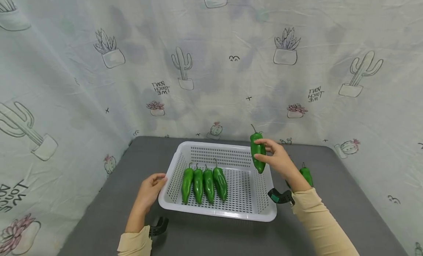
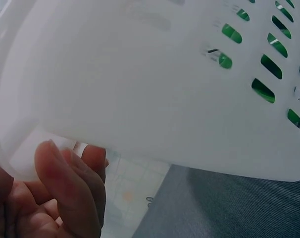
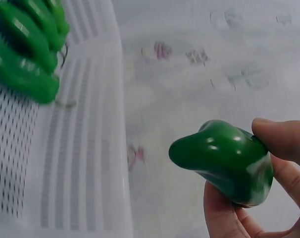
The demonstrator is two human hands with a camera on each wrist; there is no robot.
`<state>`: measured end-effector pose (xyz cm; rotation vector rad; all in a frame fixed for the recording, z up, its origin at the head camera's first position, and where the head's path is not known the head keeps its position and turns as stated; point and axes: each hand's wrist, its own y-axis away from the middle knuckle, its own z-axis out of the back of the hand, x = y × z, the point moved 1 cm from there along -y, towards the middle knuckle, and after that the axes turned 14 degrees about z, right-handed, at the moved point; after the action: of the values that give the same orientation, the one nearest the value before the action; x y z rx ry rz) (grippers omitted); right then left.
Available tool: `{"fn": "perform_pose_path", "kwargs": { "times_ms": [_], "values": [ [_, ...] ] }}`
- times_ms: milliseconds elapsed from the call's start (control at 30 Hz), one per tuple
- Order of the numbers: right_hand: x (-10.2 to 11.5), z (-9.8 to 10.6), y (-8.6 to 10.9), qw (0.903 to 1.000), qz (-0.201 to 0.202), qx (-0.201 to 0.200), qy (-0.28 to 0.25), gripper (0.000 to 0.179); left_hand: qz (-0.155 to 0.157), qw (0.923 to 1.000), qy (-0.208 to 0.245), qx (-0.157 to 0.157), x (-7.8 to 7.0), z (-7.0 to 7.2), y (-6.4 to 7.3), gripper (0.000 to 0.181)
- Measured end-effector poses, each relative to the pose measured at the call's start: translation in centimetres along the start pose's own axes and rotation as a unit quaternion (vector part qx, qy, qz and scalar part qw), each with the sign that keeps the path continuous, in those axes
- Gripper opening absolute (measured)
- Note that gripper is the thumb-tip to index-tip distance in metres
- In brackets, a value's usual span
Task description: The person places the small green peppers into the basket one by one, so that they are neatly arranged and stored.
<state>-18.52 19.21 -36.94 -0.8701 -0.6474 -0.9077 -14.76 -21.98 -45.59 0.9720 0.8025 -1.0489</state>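
A white perforated plastic basket [image 1: 218,212] sits on the grey table, with several green peppers [image 1: 198,184] lying side by side in its left half, stems to the back. My left hand [image 1: 148,193] grips the basket's left rim; in the left wrist view its curled fingers [image 2: 73,186] are under the rim. Above the basket's right edge, my right hand [image 1: 275,158] holds a green pepper [image 1: 257,151] upright, stem up, between thumb and fingers. The right wrist view shows this pepper [image 3: 229,161] from its pointed tip, beside the basket wall [image 3: 103,148].
Another green pepper [image 1: 306,175] lies on the grey table [image 1: 333,197] right of the basket, partly behind the right forearm. A pale cloth [image 1: 211,72] with cactus drawings hangs behind the table and along its sides.
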Motion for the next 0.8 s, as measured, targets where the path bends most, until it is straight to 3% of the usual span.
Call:
{"fn": "perform_pose_path", "kwargs": {
  "times_ms": [233, 467, 800],
  "values": [
    [0.7, -3.3, -1.0, 0.9991, -0.015, 0.027, -0.028, 0.048, -0.001, 0.9999, 0.009, 0.003, 0.3, -0.1, 0.1, 0.034],
    [0.2, -6.5, -2.1, 0.9956, -0.055, 0.050, -0.058, 0.045, 0.001, 0.9999, 0.010, 0.006, 0.1, 0.1, 0.0, 0.035],
    [-0.9, -9.4, -3.3, 0.9932, -0.087, 0.076, -0.013, 0.037, -0.003, 0.9999, 0.012, 0.001, -0.1, 0.1, 0.0, 0.035]
  ]
}}
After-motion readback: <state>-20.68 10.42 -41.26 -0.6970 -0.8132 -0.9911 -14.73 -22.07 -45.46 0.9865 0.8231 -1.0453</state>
